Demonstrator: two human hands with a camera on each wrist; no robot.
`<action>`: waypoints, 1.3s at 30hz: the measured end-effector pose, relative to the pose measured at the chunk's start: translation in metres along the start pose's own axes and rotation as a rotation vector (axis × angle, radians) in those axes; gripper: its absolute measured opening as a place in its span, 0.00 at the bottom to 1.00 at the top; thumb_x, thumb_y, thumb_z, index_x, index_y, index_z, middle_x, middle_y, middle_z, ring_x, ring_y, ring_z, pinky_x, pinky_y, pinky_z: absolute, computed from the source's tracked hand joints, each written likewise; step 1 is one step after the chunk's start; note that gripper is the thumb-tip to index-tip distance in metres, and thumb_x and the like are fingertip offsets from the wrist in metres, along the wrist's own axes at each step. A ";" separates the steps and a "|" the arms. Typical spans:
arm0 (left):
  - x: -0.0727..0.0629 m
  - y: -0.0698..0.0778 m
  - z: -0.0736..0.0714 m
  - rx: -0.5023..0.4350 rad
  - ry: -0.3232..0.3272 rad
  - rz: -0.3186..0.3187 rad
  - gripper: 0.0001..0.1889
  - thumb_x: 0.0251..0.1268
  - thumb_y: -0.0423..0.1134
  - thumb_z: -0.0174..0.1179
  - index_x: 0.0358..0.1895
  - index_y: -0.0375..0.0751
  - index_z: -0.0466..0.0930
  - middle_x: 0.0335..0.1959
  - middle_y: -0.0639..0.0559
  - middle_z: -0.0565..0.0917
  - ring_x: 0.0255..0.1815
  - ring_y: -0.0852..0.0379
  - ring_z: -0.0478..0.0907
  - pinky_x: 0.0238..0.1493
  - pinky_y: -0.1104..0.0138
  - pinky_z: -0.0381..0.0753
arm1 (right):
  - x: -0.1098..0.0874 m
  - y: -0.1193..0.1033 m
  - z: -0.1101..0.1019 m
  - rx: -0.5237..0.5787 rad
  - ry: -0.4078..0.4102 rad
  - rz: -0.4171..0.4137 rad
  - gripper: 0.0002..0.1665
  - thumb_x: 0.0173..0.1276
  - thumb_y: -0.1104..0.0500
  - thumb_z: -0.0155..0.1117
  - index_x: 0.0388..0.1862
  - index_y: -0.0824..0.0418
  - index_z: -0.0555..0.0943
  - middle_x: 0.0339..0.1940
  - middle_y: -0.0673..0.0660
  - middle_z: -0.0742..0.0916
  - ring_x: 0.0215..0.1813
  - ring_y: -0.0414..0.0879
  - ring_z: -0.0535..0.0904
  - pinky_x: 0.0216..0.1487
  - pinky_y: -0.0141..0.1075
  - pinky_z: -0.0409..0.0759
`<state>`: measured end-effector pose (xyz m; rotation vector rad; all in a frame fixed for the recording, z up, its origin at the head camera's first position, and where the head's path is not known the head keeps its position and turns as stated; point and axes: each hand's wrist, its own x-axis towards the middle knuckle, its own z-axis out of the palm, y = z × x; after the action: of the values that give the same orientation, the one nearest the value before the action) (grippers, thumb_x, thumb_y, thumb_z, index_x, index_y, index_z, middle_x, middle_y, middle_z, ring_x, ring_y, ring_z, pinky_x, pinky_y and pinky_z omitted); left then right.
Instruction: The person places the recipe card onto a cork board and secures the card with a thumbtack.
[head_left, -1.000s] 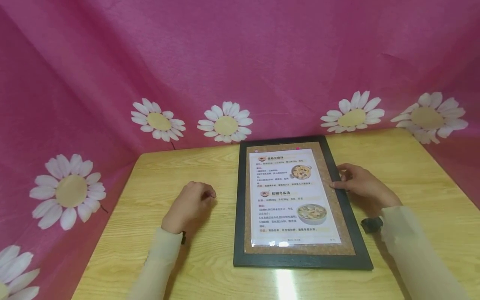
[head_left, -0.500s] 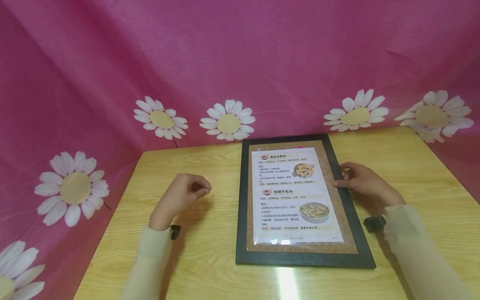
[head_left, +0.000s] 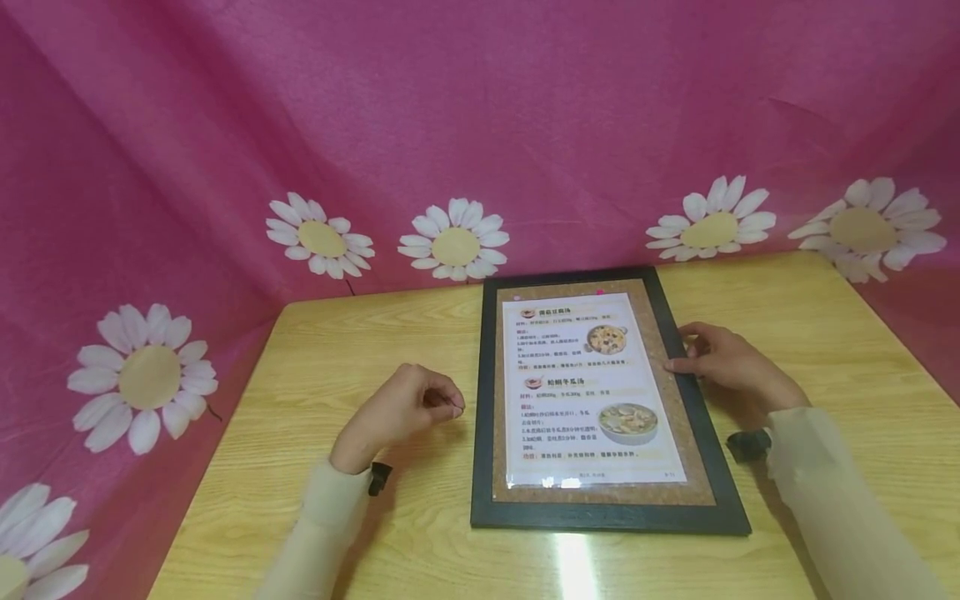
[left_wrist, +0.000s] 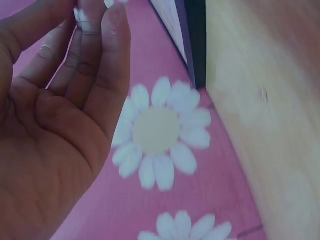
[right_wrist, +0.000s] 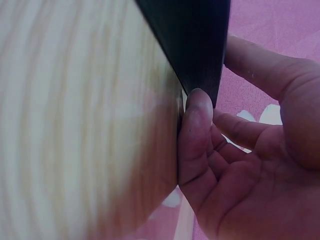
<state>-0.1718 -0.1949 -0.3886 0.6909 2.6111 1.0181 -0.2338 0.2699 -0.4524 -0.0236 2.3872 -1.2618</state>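
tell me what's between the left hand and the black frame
Nothing but a narrow strip of bare wooden tabletop shows between the left hand and the black frame, as seen in the head view.

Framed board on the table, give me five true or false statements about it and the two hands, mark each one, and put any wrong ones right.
1. The right hand holds the right edge of the framed board. True.
2. The left hand grips the framed board as well. False: it is apart from it, off to its left.
3. The framed board is edged in white. False: it has a black border.
4. The printed sheet carries two large food pictures. True.
5. The printed sheet lies beside the framed board. False: it lies on the cork inside the border.
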 end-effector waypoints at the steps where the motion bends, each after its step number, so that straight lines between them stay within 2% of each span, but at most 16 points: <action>1: 0.001 0.002 0.003 -0.008 -0.019 0.008 0.02 0.67 0.30 0.69 0.36 0.36 0.89 0.31 0.52 0.89 0.31 0.63 0.79 0.36 0.72 0.81 | 0.000 0.000 0.000 -0.020 0.006 -0.006 0.52 0.73 0.44 0.69 0.82 0.66 0.55 0.57 0.65 0.75 0.59 0.57 0.73 0.53 0.38 0.77; 3: 0.002 0.006 0.010 -0.013 -0.052 0.011 0.03 0.66 0.29 0.69 0.35 0.39 0.90 0.31 0.53 0.89 0.31 0.64 0.79 0.36 0.73 0.80 | 0.001 0.000 0.000 -0.090 0.029 -0.029 0.51 0.73 0.44 0.69 0.81 0.69 0.57 0.55 0.66 0.77 0.58 0.57 0.73 0.52 0.39 0.76; 6: 0.004 0.011 0.022 -0.016 -0.089 0.008 0.05 0.65 0.27 0.69 0.35 0.41 0.90 0.30 0.55 0.88 0.31 0.64 0.78 0.35 0.73 0.79 | 0.002 0.000 0.000 -0.133 0.041 -0.042 0.51 0.72 0.44 0.69 0.80 0.70 0.58 0.54 0.66 0.78 0.57 0.58 0.74 0.52 0.40 0.75; 7: 0.005 0.012 0.026 -0.014 -0.100 0.010 0.05 0.65 0.27 0.69 0.35 0.41 0.90 0.30 0.55 0.88 0.31 0.64 0.78 0.35 0.73 0.79 | 0.002 -0.001 0.001 -0.122 0.039 -0.040 0.51 0.72 0.44 0.69 0.80 0.70 0.58 0.55 0.66 0.78 0.57 0.58 0.74 0.52 0.40 0.75; 10: 0.009 0.016 0.038 -0.009 -0.132 0.028 0.04 0.66 0.29 0.70 0.35 0.42 0.90 0.29 0.57 0.86 0.29 0.66 0.76 0.33 0.75 0.77 | 0.000 -0.001 0.002 0.002 -0.004 -0.002 0.52 0.73 0.45 0.70 0.82 0.65 0.55 0.58 0.66 0.75 0.60 0.58 0.74 0.53 0.38 0.78; 14: 0.014 0.021 0.055 0.015 -0.196 0.074 0.02 0.66 0.32 0.71 0.35 0.42 0.89 0.29 0.58 0.86 0.27 0.69 0.75 0.33 0.76 0.77 | 0.000 -0.001 0.001 0.068 -0.019 0.019 0.53 0.72 0.45 0.70 0.83 0.63 0.53 0.59 0.65 0.73 0.61 0.57 0.73 0.53 0.36 0.78; 17: 0.017 0.025 0.066 0.035 -0.234 0.089 0.03 0.67 0.32 0.70 0.34 0.43 0.90 0.29 0.58 0.87 0.26 0.70 0.75 0.32 0.76 0.77 | 0.000 0.000 0.000 0.024 -0.002 0.005 0.54 0.72 0.44 0.70 0.82 0.66 0.54 0.57 0.65 0.75 0.59 0.56 0.72 0.51 0.35 0.76; 19: 0.018 0.028 0.071 0.045 -0.246 0.090 0.04 0.67 0.32 0.70 0.34 0.44 0.90 0.29 0.58 0.87 0.25 0.70 0.75 0.31 0.77 0.77 | 0.000 -0.001 -0.001 0.042 -0.005 0.013 0.54 0.72 0.44 0.70 0.83 0.65 0.54 0.57 0.64 0.74 0.60 0.56 0.72 0.51 0.35 0.76; 27: 0.021 0.035 0.077 0.072 -0.284 0.113 0.03 0.64 0.32 0.72 0.34 0.43 0.92 0.31 0.58 0.88 0.28 0.70 0.76 0.34 0.77 0.78 | -0.001 -0.002 -0.002 0.001 -0.002 0.014 0.54 0.72 0.44 0.70 0.83 0.67 0.53 0.57 0.65 0.74 0.60 0.57 0.72 0.51 0.36 0.76; 32: 0.020 0.037 0.081 0.127 -0.296 0.127 0.02 0.63 0.34 0.73 0.32 0.44 0.92 0.28 0.60 0.87 0.27 0.71 0.75 0.33 0.78 0.77 | 0.000 -0.001 -0.003 -0.093 0.024 -0.026 0.52 0.73 0.44 0.69 0.81 0.70 0.56 0.54 0.66 0.76 0.56 0.56 0.73 0.48 0.36 0.76; 39: 0.017 0.041 0.084 0.165 -0.270 0.093 0.04 0.65 0.34 0.72 0.31 0.46 0.92 0.26 0.61 0.85 0.23 0.70 0.74 0.28 0.77 0.76 | 0.001 0.000 -0.001 0.006 -0.012 0.008 0.53 0.73 0.45 0.69 0.83 0.66 0.53 0.56 0.65 0.74 0.58 0.56 0.73 0.50 0.35 0.77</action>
<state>-0.1392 -0.1128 -0.4222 0.9259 2.4623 0.6814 -0.2351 0.2701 -0.4522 -0.0201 2.3713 -1.2618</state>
